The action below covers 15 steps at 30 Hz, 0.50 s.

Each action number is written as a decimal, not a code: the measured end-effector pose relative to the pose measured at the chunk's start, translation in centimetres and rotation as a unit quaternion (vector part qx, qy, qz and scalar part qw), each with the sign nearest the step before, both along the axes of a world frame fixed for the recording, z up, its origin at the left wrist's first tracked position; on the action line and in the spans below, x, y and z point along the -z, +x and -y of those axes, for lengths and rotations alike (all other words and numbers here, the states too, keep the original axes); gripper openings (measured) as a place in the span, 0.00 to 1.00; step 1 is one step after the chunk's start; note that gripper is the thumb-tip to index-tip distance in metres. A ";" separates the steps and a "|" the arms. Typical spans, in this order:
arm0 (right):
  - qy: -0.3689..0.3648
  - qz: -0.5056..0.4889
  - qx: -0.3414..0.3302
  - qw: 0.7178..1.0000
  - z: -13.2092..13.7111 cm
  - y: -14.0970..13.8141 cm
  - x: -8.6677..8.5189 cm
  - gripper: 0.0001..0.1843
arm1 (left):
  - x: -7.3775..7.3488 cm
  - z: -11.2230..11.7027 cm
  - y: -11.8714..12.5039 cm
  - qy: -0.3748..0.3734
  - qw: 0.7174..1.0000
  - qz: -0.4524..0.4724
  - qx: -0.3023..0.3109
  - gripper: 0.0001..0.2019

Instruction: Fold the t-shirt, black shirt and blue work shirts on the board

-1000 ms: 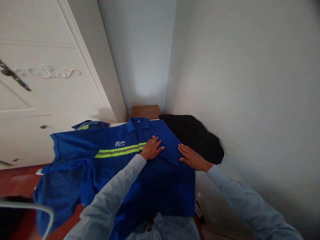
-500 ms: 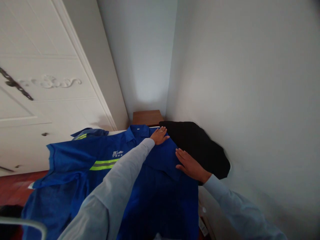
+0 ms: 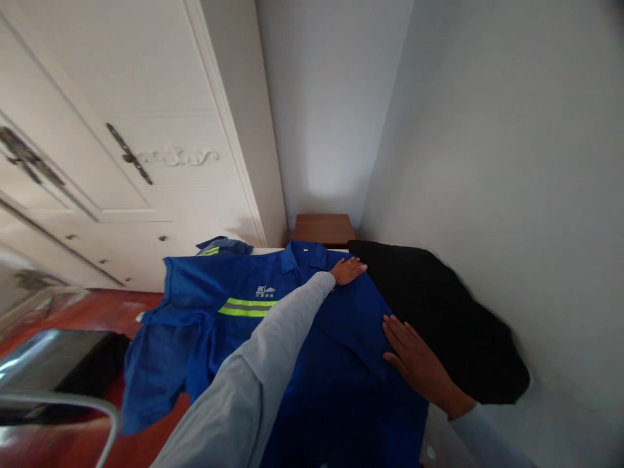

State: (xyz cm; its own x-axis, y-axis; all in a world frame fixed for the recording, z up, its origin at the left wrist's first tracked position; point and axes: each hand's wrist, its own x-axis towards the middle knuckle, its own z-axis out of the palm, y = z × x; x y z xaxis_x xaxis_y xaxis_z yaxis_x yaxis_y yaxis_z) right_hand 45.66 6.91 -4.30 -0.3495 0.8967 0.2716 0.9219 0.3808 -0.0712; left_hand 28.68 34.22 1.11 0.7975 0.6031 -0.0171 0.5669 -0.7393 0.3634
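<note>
White print [image 3: 265, 292] on a blue shirt [image 3: 341, 344]
At my left hand's [image 3: 347, 270] nine o'clock: a white emblem [image 3: 266, 290] above small characters [image 3: 264, 296], too blurred to read; the collar label [image 3: 305, 249] at ten, also illegible.

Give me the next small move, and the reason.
Probably sweep the right hand lightly down the shirt: it lies open at the shirt's edge, a fold line shows in the cloth beside it, and the left hand, near the collar, could likely steady the fabric.
</note>
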 end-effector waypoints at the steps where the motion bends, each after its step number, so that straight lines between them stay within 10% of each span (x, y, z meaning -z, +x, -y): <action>1: -0.003 -0.002 -0.001 1.000 -0.1 0.2 0.1 0.34 | -0.6 -0.3 -0.3 0.000 1.000 0.003 -0.003 0.29; 7: -0.055 -0.045 0.009 0.997 -0.4 1.3 0.7 0.36 | -4.4 0.2 -9.2 0.056 0.997 0.046 -0.041 0.24; 12: -0.136 -0.108 0.052 0.983 -1.2 1.8 -0.8 0.39 | -7.3 2.3 -26.0 0.119 0.975 0.051 -0.180 0.27; 15: -0.136 -0.146 0.053 0.979 -2.2 -0.2 -3.8 0.40 | -8.4 4.0 -37.0 0.146 0.908 -0.010 -0.392 0.27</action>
